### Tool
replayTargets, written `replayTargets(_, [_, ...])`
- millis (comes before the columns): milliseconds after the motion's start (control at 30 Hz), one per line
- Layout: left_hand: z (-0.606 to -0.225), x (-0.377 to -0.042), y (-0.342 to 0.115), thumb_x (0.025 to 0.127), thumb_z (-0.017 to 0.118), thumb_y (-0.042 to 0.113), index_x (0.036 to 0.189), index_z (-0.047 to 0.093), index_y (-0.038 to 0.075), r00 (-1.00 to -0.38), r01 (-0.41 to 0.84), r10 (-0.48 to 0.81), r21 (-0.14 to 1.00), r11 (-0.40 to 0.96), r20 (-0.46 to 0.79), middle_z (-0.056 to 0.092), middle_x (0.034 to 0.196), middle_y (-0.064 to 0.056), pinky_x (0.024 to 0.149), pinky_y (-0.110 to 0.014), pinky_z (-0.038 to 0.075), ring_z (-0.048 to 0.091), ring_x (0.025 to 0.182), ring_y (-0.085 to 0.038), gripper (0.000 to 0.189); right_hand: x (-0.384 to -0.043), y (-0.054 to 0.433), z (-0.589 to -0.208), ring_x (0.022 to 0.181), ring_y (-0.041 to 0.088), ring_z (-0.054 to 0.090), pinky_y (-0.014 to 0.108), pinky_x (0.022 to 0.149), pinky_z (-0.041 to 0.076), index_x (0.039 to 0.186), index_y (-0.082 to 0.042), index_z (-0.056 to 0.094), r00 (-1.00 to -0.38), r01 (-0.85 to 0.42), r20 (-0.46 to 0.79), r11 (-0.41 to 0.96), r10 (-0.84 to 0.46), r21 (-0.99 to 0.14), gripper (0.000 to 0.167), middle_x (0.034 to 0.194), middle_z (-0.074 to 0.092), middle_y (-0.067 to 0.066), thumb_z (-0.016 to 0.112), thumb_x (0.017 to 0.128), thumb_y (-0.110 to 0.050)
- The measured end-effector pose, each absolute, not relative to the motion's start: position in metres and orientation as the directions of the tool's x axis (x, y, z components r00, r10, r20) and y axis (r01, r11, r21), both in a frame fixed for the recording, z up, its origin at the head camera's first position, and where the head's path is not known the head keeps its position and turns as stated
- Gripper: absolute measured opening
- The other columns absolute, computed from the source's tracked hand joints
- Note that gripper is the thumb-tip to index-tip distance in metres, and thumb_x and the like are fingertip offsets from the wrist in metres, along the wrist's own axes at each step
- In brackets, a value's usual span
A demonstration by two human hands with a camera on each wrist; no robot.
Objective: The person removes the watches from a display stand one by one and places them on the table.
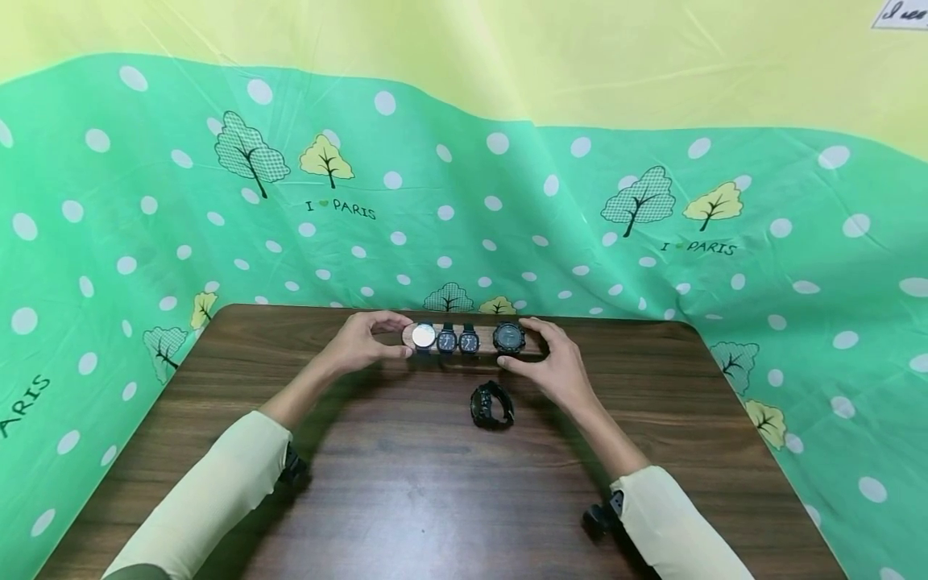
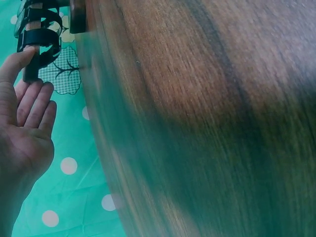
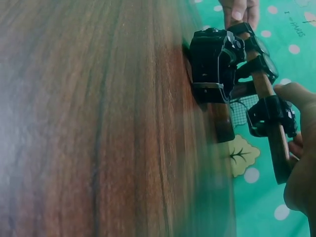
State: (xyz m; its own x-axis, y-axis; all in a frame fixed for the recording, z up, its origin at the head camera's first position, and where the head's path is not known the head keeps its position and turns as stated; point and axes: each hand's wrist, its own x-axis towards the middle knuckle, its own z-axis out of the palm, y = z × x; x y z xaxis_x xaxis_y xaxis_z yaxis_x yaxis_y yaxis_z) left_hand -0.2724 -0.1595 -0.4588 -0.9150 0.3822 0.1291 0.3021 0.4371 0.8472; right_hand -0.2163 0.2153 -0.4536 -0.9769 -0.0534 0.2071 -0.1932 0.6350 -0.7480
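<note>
A wooden bar of a watch stand (image 1: 485, 339) lies across the far side of the table, with several wristwatches strapped along it. From the left come a bright-faced watch (image 1: 424, 335), two small dark watches (image 1: 446, 341), and a bulky black wristwatch (image 1: 509, 338). My left hand (image 1: 360, 340) pinches the bar's left end between thumb and fingers. On the other side, my right hand (image 1: 557, 362) grips the bulky black wristwatch, thumb in front and fingers behind. Another black wristwatch (image 3: 215, 64) sits apart on the table, its strap closed in a loop.
The dark wood-grain table (image 1: 406, 483) has its far edge just behind the stand. A green and yellow printed cloth (image 1: 464, 185) hangs behind and at both sides. Part of the stand's base (image 3: 224, 129) shows below the bar in the right wrist view.
</note>
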Motion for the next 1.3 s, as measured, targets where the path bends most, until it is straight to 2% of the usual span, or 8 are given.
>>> replayTargets(233, [-0.458, -0.272, -0.160, 0.089, 0.098, 0.018, 0.136, 0.078, 0.006, -0.916, 0.302, 0.381, 0.846, 0.439, 0.130, 0.082, 0.134, -0.019, 0.119, -0.064, 0.055, 0.075, 0.131, -0.041, 0.052, -0.217, 0.210, -0.453, 0.160, 0.044, 0.049, 0.071, 0.130, 0.041, 0.160, -0.016, 0.062, -0.982, -0.158, 0.187, 0.653, -0.025, -0.741, 0.087, 0.172, 0.054, 0.014, 0.099, 0.086, -0.044])
replayTargets(533, [-0.458, -0.273, -0.159, 0.089, 0.098, 0.018, 0.135, 0.079, 0.007, -0.915, 0.306, 0.382, 0.845, 0.439, 0.132, 0.082, 0.133, -0.018, 0.118, -0.062, 0.056, 0.076, 0.130, -0.040, 0.051, -0.217, 0.204, -0.457, 0.153, 0.044, 0.056, 0.066, 0.125, 0.048, 0.153, -0.016, 0.067, -0.976, -0.151, 0.216, 0.648, 0.021, -0.746, 0.079, 0.169, 0.057, 0.016, 0.099, 0.086, -0.041])
replayTargets(833, [-0.458, -0.273, -0.159, 0.088, 0.098, 0.018, 0.135, 0.079, 0.007, -0.914, 0.305, 0.386, 0.843, 0.443, 0.128, 0.082, 0.134, -0.017, 0.118, -0.061, 0.057, 0.076, 0.131, -0.040, 0.052, -0.217, 0.200, -0.461, 0.163, 0.043, 0.045, 0.068, 0.131, 0.041, 0.156, -0.013, 0.066, -0.970, -0.169, 0.242, 0.661, 0.019, -0.731, 0.085, 0.172, 0.054, 0.019, 0.101, 0.084, -0.041])
replayTargets(1033, [-0.459, -0.273, -0.159, 0.088, 0.098, 0.019, 0.135, 0.079, 0.008, -0.914, 0.307, 0.385, 0.840, 0.447, 0.129, 0.082, 0.134, -0.017, 0.119, -0.061, 0.056, 0.076, 0.131, -0.039, 0.052, -0.218, 0.201, -0.463, 0.159, 0.042, 0.049, 0.067, 0.129, 0.043, 0.152, -0.010, 0.069, -0.959, -0.205, 0.282, 0.650, 0.015, -0.732, 0.078, 0.167, 0.059, 0.021, 0.101, 0.085, -0.033])
replayTargets(1300, [-0.459, -0.273, -0.159, 0.088, 0.098, 0.019, 0.135, 0.079, 0.006, -0.913, 0.309, 0.385, 0.843, 0.440, 0.134, 0.082, 0.134, -0.018, 0.119, -0.063, 0.055, 0.075, 0.132, -0.040, 0.052, -0.219, 0.203, -0.464, 0.156, 0.042, 0.053, 0.066, 0.126, 0.047, 0.152, -0.009, 0.069, -0.956, -0.213, 0.293, 0.649, 0.015, -0.730, 0.078, 0.164, 0.062, 0.020, 0.101, 0.086, -0.033])
